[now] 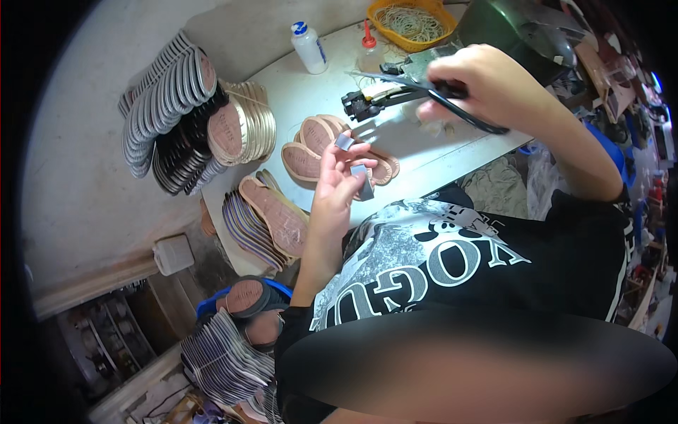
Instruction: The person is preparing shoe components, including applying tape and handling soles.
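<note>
- Left hand (333,189): half curled, two grey pieces (364,185) pinched, near table's (441,152) front edge, beside loose insoles (302,161).
- Right hand (474,79): wrapped round scissors (458,110); blades pointed left, black tool (362,106) seen close by.
- Bare tabletop left between insoles and white bottle (311,53).
- Left end crowded by stacks (169,99), far edge by yellow basket (409,46).

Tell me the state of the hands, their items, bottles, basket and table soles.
Left hand: fingers curled, gripping grey pieces.
Grey pieces: held, separate.
Right hand: closed around scissors.
Scissors: held; blade opening unclear.
White bottle: standing, blue-capped.
Red-topped bottle: standing.
Yellow basket: holding tangled bands.
Loose soles: overlapping.
Striped-edge soles: stacked.
</note>
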A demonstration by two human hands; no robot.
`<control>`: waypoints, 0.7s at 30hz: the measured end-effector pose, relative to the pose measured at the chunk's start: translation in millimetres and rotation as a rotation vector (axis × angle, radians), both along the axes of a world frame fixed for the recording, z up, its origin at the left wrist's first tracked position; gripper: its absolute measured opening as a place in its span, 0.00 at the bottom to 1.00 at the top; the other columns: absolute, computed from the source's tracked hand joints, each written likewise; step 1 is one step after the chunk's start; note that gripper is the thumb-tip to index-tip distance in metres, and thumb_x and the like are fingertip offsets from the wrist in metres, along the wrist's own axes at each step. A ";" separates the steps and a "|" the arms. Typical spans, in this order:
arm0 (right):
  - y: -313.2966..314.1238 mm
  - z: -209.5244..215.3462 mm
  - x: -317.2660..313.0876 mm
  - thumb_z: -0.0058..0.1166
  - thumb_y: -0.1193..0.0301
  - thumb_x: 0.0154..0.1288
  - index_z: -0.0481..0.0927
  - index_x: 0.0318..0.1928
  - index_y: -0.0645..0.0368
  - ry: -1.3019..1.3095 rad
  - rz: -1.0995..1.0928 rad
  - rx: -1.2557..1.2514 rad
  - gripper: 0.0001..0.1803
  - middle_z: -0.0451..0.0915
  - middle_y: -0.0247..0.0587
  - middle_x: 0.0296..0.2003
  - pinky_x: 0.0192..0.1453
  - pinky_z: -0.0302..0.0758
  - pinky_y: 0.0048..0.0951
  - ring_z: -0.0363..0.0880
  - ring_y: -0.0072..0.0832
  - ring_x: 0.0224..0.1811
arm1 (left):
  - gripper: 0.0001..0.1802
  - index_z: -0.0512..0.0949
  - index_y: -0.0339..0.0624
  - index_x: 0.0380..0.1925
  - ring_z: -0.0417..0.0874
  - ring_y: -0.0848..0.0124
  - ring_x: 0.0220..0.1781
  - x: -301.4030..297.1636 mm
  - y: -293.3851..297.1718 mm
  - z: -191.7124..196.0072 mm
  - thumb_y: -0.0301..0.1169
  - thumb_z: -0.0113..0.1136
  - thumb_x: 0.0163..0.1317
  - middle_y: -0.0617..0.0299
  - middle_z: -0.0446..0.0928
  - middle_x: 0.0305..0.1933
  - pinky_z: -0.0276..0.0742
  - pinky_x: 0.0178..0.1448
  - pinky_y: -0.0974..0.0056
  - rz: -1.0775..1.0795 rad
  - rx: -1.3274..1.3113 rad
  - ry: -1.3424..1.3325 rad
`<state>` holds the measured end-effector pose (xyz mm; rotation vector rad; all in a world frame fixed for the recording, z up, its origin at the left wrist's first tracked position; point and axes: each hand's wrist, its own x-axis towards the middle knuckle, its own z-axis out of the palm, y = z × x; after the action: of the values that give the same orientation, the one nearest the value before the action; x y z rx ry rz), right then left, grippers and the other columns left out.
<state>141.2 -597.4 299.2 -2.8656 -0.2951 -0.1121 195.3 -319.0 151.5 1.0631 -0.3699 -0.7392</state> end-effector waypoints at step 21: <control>-100.1 -32.5 132.5 0.54 0.66 0.63 0.86 0.35 0.65 -0.131 -0.187 -0.071 0.14 0.86 0.48 0.31 0.33 0.82 0.39 0.85 0.36 0.27 | 0.39 0.55 0.40 0.73 0.84 0.61 0.35 -39.1 -27.8 30.1 0.20 0.45 0.58 0.43 0.69 0.59 0.85 0.38 0.60 0.093 -0.124 0.007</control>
<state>273.7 -697.5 266.6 -2.9562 -0.0557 -0.3319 156.1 -346.7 181.6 0.9543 -0.3534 -0.6294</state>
